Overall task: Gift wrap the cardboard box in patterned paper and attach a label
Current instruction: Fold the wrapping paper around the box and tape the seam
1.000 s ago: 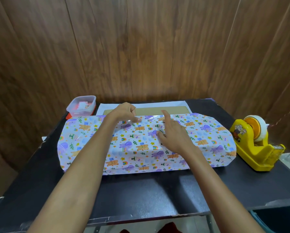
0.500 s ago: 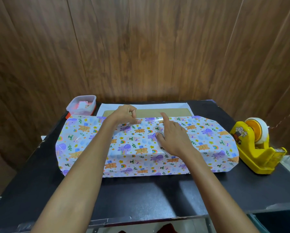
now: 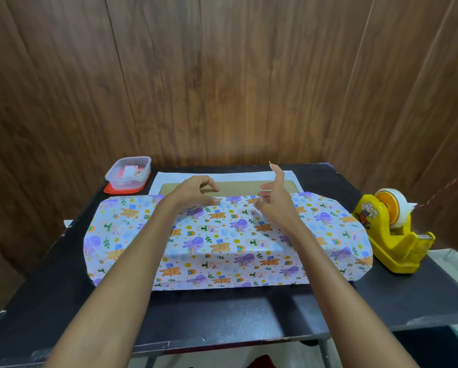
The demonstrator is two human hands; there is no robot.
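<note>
Head view: left hand (image 3: pixel 196 192) pinches the paper (image 3: pixel 222 243) edge against the box (image 3: pixel 235 185), holding the fold. Right hand (image 3: pixel 275 200) hovers above, fingers spread.

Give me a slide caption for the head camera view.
Left hand rests on patterned paper draped over the cardboard box; right hand hovers open.

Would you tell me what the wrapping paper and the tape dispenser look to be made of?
Wrapping paper: thin paper with a glossy, maybe laminated, finish; it shows white glare and sharp creases.
Tape dispenser: moulded yellow plastic, smooth and slightly shiny, probably hard.
</note>
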